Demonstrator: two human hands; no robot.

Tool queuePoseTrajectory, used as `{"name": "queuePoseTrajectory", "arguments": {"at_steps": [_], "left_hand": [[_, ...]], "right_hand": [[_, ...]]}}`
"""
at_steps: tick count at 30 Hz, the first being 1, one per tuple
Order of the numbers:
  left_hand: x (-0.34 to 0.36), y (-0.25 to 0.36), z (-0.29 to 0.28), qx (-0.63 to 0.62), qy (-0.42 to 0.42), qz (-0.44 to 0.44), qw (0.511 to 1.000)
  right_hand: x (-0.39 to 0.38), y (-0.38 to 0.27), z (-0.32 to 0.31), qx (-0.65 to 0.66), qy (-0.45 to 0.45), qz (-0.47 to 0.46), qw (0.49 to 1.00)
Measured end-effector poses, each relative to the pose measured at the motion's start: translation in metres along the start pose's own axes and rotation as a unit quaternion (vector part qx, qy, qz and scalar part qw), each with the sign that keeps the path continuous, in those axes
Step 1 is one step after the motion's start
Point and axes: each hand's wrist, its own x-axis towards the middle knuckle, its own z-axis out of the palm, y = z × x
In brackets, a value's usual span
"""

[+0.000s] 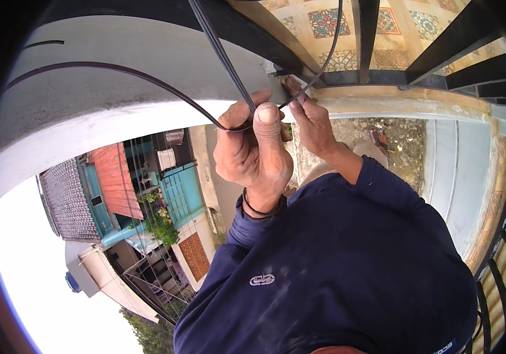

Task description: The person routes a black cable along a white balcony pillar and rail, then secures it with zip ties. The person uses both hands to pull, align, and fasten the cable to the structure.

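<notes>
Thin black cable (pixel 129 72) curves in from the left and passes through my left hand (pixel 253 156), whose thumb and fingers are pinched round it. Doubled black cable strands (pixel 220 56) drop from the top edge to the same grip. On the other side, a black cable length (pixel 331 56) bends down from the top to the fingers of my right hand (pixel 315 127). Those fingers are closed beside the left hand, close to the wall edge. Part of the right hand's grip and the cable within both hands are hidden by the fingers. A dark band circles my left wrist.
Black metal railing bars (pixel 366 41) stand at the upper right, before patterned tiles (pixel 326 23). A pale grey wall (pixel 117 44) runs along the upper left. Below lie houses with a red roof (pixel 114 177) and several overhead wires. A sandaled foot (pixel 378 140) shows beneath me.
</notes>
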Motion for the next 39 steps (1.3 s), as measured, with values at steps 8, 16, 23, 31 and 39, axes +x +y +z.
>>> {"name": "queuePoseTrajectory", "arguments": {"at_steps": [8,16,23,31,39], "left_hand": [[0.052,0.007,-0.04,0.012,0.134,0.257,0.957],[0.069,-0.034,-0.04,0.244,0.229,0.386,0.86],[0.064,-0.053,-0.019,0.218,0.248,0.39,0.86],[0.053,-0.068,-0.041,0.25,0.156,0.454,0.841],[0.058,-0.05,-0.05,0.045,0.135,0.375,0.916]], "right_hand": [[0.0,-0.001,-0.002,-0.02,0.003,0.099,0.995],[0.004,0.01,0.008,0.027,0.015,0.167,0.986],[0.01,0.006,0.013,0.027,0.0,0.241,0.97],[0.001,0.0,0.009,-0.028,0.034,0.19,0.981],[0.006,0.003,0.009,0.059,0.08,0.232,0.968]]}}
